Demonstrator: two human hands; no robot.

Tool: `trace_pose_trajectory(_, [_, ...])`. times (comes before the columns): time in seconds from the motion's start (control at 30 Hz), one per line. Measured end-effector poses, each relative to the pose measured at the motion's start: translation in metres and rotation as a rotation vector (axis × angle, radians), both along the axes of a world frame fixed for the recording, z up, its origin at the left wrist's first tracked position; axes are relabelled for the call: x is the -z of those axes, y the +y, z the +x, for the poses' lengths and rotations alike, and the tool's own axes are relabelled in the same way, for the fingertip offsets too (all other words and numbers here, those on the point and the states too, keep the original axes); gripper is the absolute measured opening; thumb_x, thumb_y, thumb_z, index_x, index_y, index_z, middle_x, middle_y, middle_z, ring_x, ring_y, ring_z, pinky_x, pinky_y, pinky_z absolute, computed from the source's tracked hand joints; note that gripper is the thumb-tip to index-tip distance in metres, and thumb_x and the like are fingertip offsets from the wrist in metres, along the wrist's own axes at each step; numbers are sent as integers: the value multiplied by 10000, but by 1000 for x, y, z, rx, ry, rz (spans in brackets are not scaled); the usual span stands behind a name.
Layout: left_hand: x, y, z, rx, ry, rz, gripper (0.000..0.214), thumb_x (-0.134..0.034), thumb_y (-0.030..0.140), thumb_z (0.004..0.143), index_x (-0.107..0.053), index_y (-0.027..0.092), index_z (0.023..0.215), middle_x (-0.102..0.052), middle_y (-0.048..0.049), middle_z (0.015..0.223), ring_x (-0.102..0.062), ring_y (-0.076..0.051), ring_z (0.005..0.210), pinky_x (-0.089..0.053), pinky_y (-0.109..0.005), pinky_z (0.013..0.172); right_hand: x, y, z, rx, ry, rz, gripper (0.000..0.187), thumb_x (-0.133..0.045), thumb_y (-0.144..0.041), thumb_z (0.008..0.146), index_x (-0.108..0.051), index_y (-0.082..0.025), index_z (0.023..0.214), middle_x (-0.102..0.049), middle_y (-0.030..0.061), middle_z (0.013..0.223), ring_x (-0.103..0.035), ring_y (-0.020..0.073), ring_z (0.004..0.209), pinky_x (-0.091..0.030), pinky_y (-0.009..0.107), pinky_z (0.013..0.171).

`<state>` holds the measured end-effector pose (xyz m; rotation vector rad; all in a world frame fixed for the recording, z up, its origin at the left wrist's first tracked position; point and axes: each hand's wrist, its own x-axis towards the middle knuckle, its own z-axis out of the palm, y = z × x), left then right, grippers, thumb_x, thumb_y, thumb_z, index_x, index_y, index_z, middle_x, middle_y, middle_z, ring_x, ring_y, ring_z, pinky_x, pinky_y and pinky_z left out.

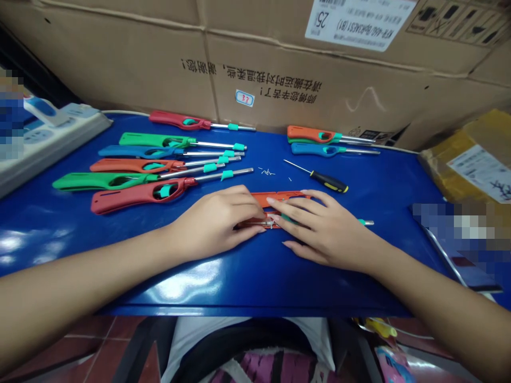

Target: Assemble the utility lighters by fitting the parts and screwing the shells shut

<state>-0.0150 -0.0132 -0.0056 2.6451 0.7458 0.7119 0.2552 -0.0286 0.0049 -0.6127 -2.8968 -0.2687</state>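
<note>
Patterned pink-and-black clothing (265, 367) on the person's lap sits nearest the camera, below the edge of a blue counter (279, 292). Opened orange lighter casing lies mid-counter under both hands: upper half (259, 200) behind, lower half (269, 223) in front, small inner parts exposed in the latter. Left hand (225, 221): thumb and fingers grasping the lower half. Right hand (323, 226): fingers spread, released, tips resting over the casing; thumb set apart. Tube end (367, 222) shows just beyond the right hand. Behind the hands: black-and-yellow screwdriver (329, 182), with thin white slivers (266, 172) to the left of its tip. Six assembled lighters (131, 197) lie at left; three more (315, 149) are grouped at right, near a large carton (139, 58).
</note>
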Motion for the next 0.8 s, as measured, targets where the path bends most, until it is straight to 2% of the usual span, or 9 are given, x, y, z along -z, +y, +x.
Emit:
trace_pose_trajectory(0.1, [-1,0,1,-7,-5,31,152,-656,254,979,-767,163,1028,-775,-56,993,-655,-214,961,-564,-345,856,1,-1,0,7,38,-44,429,-488,-347,1054,-600,-95,1383,-579,169,1508,-616,315,1276,-442,584,1099])
trace_pose_trajectory(0.23, [-4,0,0,0,5,47,167,-655,259,972,-768,172,1060,-781,-54,1015,-664,-212,955,-569,-346,854,-1,3,7,54,231,-144,359,-520,-260,1029,-600,-171,1368,-581,154,1510,-600,273,1297,-451,524,1078])
trace_pose_trajectory(0.33, [-7,0,-1,-15,4,65,172,-656,280,962,-773,182,1042,-779,-59,983,-666,-216,933,-569,-348,829,-5,8,15,136,345,-199,287,-540,-185,989,-654,-219,1250,-729,111,1267,-665,253,1122,-475,473,973])
trace_pose_trajectory(0.43, [-9,3,-3,-19,7,96,162,-639,268,963,-781,195,989,-771,-56,957,-670,-208,904,-563,-346,817,-7,11,21,192,348,-265,160,-586,-223,973,-686,-238,1097,-753,71,1037,-672,243,987,-462,446,908])
trace_pose_trajectory(0.63, [-8,8,-6,-9,46,0,175,-628,275,983,-788,211,1013,-739,-45,957,-692,-178,885,-561,-306,812,-2,14,22,206,296,-421,85,-611,-253,970,-688,-225,946,-703,61,1002,-642,226,968,-456,414,889])
trace_pose_trajectory(0.8, [-8,6,-5,-21,41,-29,189,-622,299,987,-792,226,1027,-741,-44,956,-701,-175,872,-565,-293,803,-1,15,22,210,347,-539,85,-615,-202,955,-698,-212,944,-675,58,980,-635,202,944,-488,373,860])
